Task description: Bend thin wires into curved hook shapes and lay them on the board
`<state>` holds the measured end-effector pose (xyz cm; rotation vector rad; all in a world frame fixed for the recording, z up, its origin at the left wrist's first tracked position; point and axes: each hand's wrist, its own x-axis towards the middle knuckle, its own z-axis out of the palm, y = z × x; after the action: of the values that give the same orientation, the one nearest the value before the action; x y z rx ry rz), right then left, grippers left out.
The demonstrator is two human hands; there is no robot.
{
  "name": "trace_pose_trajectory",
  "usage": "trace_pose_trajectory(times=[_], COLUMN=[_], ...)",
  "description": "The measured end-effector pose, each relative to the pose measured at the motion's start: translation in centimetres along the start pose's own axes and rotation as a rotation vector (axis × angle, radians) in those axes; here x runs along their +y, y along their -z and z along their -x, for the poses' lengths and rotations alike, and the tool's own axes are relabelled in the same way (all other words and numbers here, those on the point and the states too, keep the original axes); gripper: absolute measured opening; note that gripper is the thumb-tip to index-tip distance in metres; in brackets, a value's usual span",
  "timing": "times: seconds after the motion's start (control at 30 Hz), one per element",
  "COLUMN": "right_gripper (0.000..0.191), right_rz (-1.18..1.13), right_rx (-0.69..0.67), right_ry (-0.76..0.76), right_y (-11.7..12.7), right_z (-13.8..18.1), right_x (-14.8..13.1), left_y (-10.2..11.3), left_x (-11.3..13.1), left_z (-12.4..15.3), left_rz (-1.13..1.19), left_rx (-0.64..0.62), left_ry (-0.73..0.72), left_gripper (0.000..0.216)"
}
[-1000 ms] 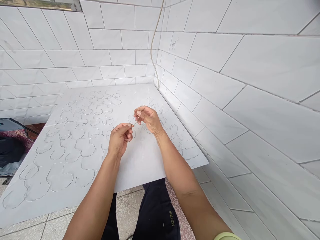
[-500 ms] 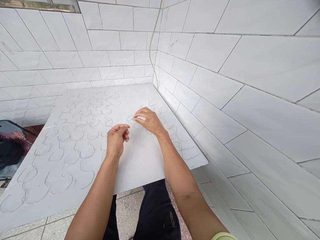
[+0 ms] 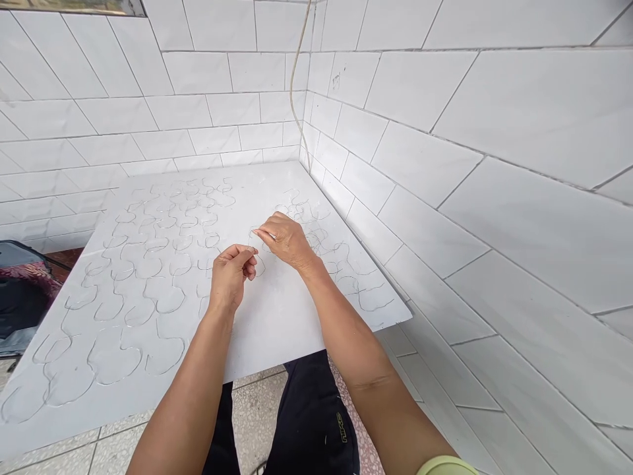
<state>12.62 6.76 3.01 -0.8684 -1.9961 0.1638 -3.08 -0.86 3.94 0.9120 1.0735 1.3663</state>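
RH [image 3: 287, 239] shifted lft, LH [image 3: 230, 274] pinching wire [image 3: 264, 266].

The one camera sits on the person's head and looks forward and steeply down along both forearms [image 3: 356, 349]. It faces the room corner where the back wall [image 3: 195, 72] and the right wall [image 3: 534, 231] meet, high above the centre. The left hand [image 3: 232, 274] and right hand [image 3: 284, 239] fall near mid-picture, closer than the board's far edge. The pale board [image 3: 277, 323] shows obliquely from above, its left near corner cut off. Trousers [image 3: 311, 415] and speckled floor [image 3: 254, 409] enter at the bottom. The right wall passes near the lens; the back wall stands farther off.
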Motion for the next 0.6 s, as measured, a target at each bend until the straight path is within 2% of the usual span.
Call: trace_pose_trajectory(times=[0.2, 0.37, 0.6], right_gripper=[0.049, 0.028, 0.025], right_rz=[0.070, 0.060, -0.044], right_rx=[-0.002, -0.013, -0.060], right_ry=[0.010, 0.031, 0.048], right_y=[-0.31, 0.09, 0.56], right_z=[0.05, 0.23, 0.16], right_x=[-0.35, 0.00, 0.37], left_y=[-0.08, -0.03, 0.17], left_x=[-0.05, 0.17, 0.05], left_z=[-0.12, -0.12, -0.30], left_rz=[0.055, 0.112, 0.121], left_rx=[-0.022, -0.010, -0.015], left_ry=[0.020, 0.029, 0.029], left_gripper=[0.014, 0.011, 0.009])
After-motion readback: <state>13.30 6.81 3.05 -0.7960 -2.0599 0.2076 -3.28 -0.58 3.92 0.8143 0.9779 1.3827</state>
